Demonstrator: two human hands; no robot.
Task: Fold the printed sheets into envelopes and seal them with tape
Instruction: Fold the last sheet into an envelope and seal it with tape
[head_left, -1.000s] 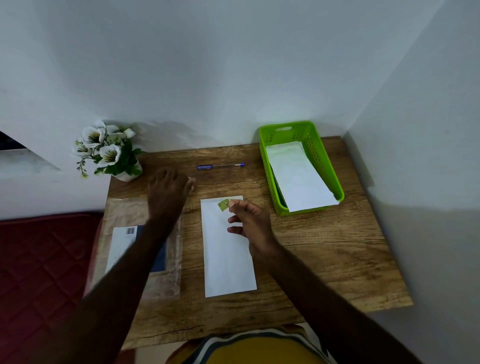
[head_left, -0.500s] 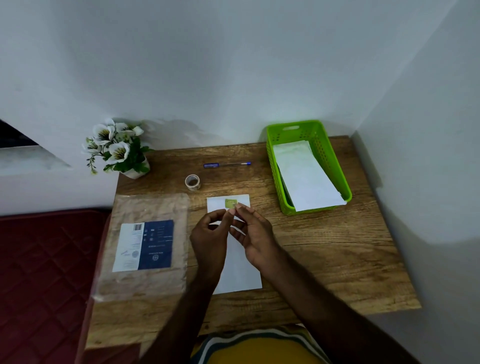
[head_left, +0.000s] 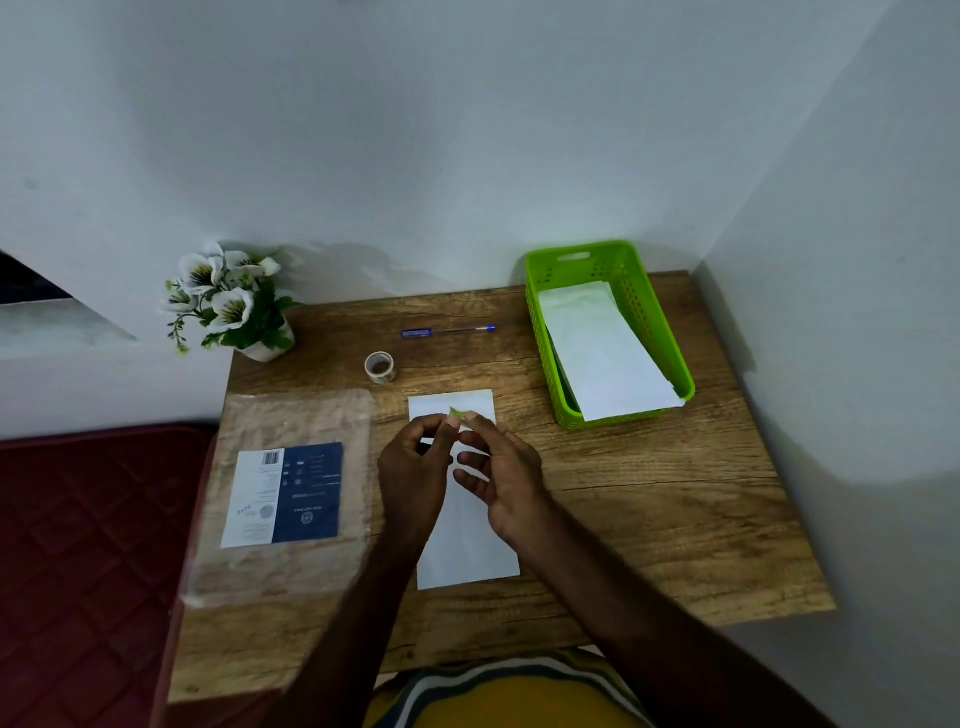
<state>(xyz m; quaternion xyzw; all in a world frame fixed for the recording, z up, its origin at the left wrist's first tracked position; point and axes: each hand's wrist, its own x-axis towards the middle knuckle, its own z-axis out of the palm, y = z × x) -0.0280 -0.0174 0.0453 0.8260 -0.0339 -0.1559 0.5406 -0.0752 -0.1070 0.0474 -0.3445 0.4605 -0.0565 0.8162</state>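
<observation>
A white folded envelope (head_left: 470, 551) lies lengthwise in the middle of the wooden table (head_left: 649, 499). Both hands hover over its far half. My left hand (head_left: 413, 480) and my right hand (head_left: 501, 467) pinch a small yellowish piece of tape (head_left: 457, 413) between their fingertips, just above the envelope's far end. The small roll of tape (head_left: 380, 367) stands on the table beyond the envelope, to its left. A green basket (head_left: 540, 312) at the back right holds more white envelopes (head_left: 602, 353).
A clear plastic packet with a blue and white label (head_left: 285, 493) lies on the left of the table. A blue pen (head_left: 448, 331) rests near the wall. A pot of white flowers (head_left: 234, 306) stands at the back left corner. Walls close the back and right.
My left hand has left the tape roll at the back and come to the right hand; both now pinch the piece of tape over the envelope's far end.
</observation>
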